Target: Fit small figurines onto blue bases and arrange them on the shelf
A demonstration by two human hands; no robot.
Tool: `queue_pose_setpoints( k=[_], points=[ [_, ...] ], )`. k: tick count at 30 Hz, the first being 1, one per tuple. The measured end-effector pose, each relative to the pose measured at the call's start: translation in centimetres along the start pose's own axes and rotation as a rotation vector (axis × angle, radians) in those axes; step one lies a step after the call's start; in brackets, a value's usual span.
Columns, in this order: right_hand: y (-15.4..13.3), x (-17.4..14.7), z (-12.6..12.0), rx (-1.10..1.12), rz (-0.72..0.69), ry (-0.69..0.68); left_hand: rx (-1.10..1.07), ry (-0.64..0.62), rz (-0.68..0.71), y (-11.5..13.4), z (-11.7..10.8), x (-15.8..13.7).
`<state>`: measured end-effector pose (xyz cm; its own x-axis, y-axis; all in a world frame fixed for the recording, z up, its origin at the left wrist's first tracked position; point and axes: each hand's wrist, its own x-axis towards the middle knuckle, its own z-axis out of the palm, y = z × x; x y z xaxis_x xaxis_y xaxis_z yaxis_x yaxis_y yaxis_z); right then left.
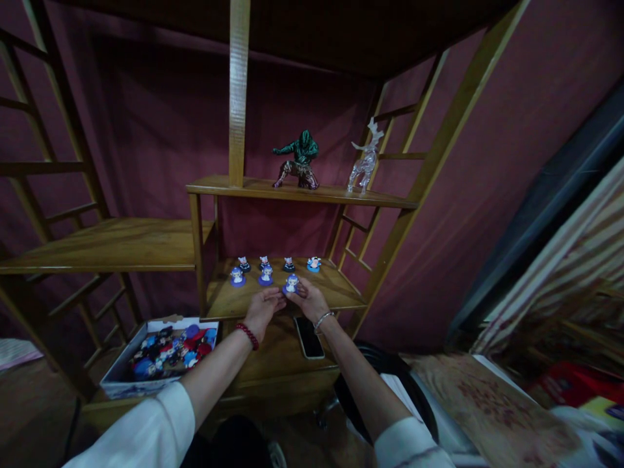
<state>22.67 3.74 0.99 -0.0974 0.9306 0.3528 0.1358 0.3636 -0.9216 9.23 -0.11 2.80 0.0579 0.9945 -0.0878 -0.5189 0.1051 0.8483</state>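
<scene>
My right hand (311,301) has its thumb and fingers around a small purple-and-white figurine (291,283) at the front of the lower shelf (229,302). Close beside it, my left hand (264,309) is palm up with fingers stretched out, their tips near the figurine's base; whether they touch it I cannot tell. Two matching purple figurines, one at the left (237,277) and one in the middle (266,275), stand on the same shelf. Behind them is a row of three dark figurines (289,264) and a light-blue one (314,264).
An open box (114,385) full of mixed small figurines sits low on the left. A phone (309,338) lies below the shelf, under my right wrist. On the upper shelf (336,193) stand a crouching green-and-bronze figure (301,159) and a clear deer ornament (365,159). Wooden posts frame the shelves.
</scene>
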Motion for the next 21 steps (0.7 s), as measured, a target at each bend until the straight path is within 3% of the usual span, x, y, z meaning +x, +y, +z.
queue_pose_setpoints(
  k=[8,11,13,17,21],
  points=[
    [1.0,2.0,0.1,-0.146,-0.001,0.055,0.490,0.100,0.175,-0.1,-1.3,1.4],
    [0.9,2.6,0.1,-0.240,0.006,0.086,0.974,0.130,0.366,0.5,-2.0,1.0],
    [0.7,2.8,0.1,-0.304,0.026,0.092,1.174,0.141,0.441,1.0,-2.3,0.6],
    [0.5,3.2,0.1,-0.407,0.060,0.107,1.401,0.188,0.525,1.8,-3.0,0.1],
    [0.9,3.8,0.1,-0.484,0.088,0.117,1.559,0.315,0.529,2.4,-3.8,-0.2]
  ],
)
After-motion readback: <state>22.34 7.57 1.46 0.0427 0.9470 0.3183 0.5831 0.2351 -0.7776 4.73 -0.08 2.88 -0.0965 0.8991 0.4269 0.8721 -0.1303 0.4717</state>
